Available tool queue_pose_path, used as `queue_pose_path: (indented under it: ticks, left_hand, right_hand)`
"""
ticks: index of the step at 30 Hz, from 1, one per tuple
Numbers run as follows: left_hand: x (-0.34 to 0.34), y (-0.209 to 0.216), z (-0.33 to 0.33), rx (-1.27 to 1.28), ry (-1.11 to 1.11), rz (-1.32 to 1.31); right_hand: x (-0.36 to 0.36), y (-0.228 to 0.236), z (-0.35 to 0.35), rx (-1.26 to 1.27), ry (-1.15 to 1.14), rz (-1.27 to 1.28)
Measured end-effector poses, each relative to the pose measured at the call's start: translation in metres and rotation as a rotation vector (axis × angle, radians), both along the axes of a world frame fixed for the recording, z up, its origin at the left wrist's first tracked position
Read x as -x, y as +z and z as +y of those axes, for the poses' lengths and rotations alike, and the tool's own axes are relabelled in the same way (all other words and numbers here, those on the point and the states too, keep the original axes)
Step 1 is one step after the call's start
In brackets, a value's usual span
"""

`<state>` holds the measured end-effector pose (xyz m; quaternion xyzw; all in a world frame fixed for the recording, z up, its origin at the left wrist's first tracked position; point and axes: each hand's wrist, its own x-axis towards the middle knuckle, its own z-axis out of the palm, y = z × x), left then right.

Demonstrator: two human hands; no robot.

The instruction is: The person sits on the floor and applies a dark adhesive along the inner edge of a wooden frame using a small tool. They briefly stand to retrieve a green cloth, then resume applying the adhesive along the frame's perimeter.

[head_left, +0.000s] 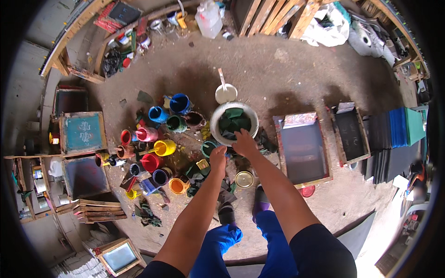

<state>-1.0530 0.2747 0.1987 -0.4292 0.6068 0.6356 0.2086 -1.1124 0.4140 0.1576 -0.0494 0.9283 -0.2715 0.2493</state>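
A round white basin (254, 121) stands on the floor in front of me, with crumpled dark green cloth pieces (234, 116) in it. Over its near right rim reaches my right hand (244, 143), fingers spread and touching the cloth's near edge. My left hand (218, 156) is closed just outside the near left rim; what it pinches, if anything, is too small to make out. Beside that hand sits a dark green paint pot (208, 148). A white tub (226, 93) with a stick in it stands behind the basin.
Left of the basin, several open paint pots crowd together, among them a yellow pot (165, 148), an orange pot (178, 186) and a blue pot (180, 103). A framed screen (303, 150) lies to the right. Near my feet are a round tin (244, 179) and scattered cloth scraps.
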Motion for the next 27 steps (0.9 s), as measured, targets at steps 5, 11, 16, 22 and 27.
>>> queue_pose_path:
  ticks: [5,11,16,22,27]
  left_hand:
    - [0.011,-0.053,-0.010,-0.036,0.071,-0.005]
    - [0.005,-0.079,0.006,-0.098,0.000,-0.047]
    - [0.011,-0.048,0.011,-0.609,0.329,-0.063]
    - [0.023,-0.031,-0.001,-0.605,0.337,-0.086]
    - [0.046,-0.003,-0.004,-0.164,0.355,-0.097]
  right_hand:
    - [0.038,-0.062,-0.025,-0.172,0.028,-0.041]
    - [0.028,-0.109,-0.003,0.322,-0.259,0.010]
    - [-0.020,-0.005,0.008,1.046,-0.538,-0.526]
    - [-0.048,0.044,0.028,1.245,-0.603,-0.668]
    - [0.003,-0.014,0.025,0.788,-0.584,-0.349]
